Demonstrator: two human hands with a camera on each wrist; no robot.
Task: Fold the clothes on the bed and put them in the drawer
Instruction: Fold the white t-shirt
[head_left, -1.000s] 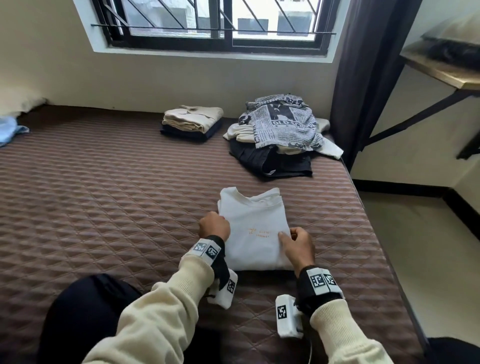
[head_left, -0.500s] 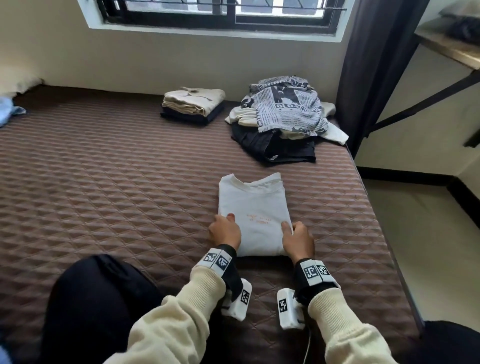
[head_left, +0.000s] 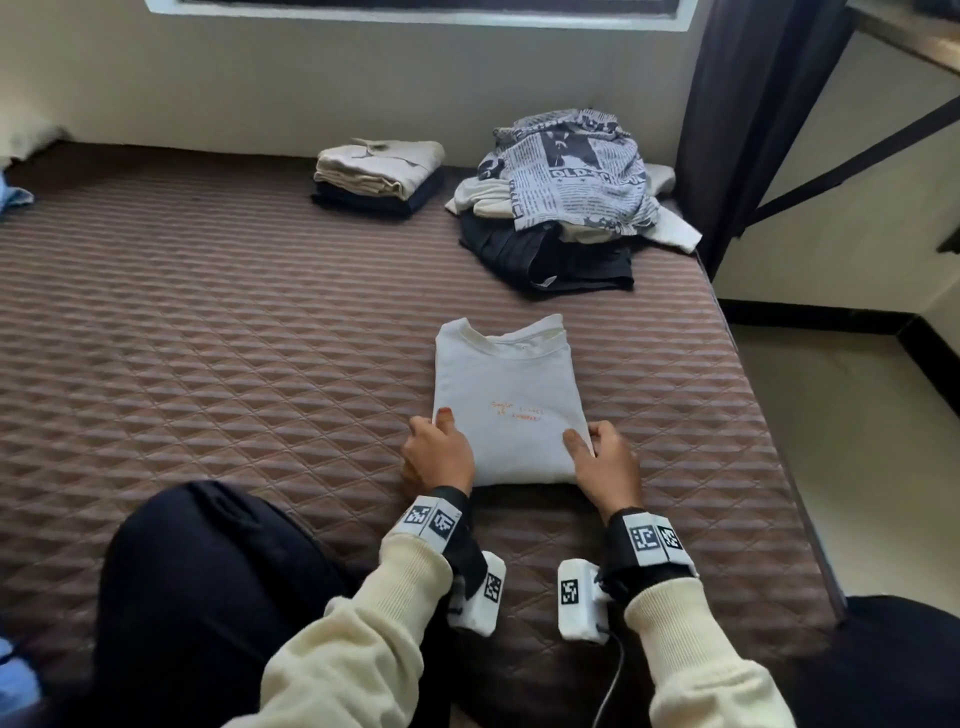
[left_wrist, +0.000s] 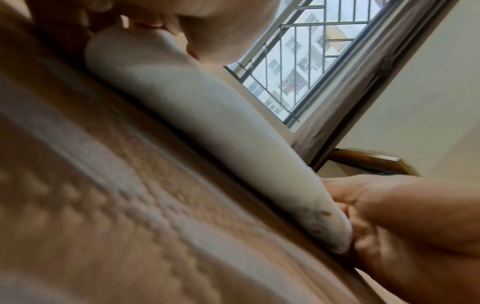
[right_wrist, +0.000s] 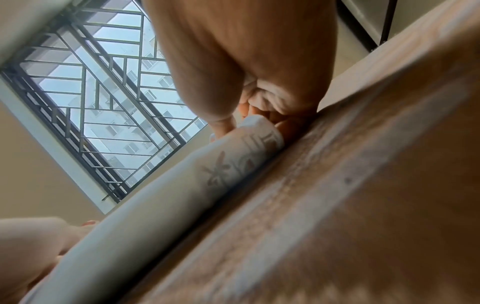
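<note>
A folded white T-shirt (head_left: 511, 405) with small orange print lies flat on the brown quilted bed (head_left: 208, 338), collar away from me. My left hand (head_left: 439, 452) pinches its near left corner, thumb on top. My right hand (head_left: 602, 462) pinches the near right corner the same way. The right wrist view shows the right fingers (right_wrist: 283, 125) tucked under the shirt's rolled near edge (right_wrist: 161, 197). That same edge (left_wrist: 207, 123) crosses the left wrist view, where the right hand (left_wrist: 402, 226) holds its far end. No drawer is in view.
At the back of the bed sit a folded stack, beige on dark (head_left: 379, 174), and an unfolded pile topped by a newspaper-print garment (head_left: 571, 171) over black clothes (head_left: 561, 254). The bed's right edge (head_left: 753, 415) drops to the floor. My dark-trousered knee (head_left: 208, 597) is at near left.
Both hands slid from the top of the shirt back to its near corners and took hold there. The head view tilted down. The shirt has stayed in place.
</note>
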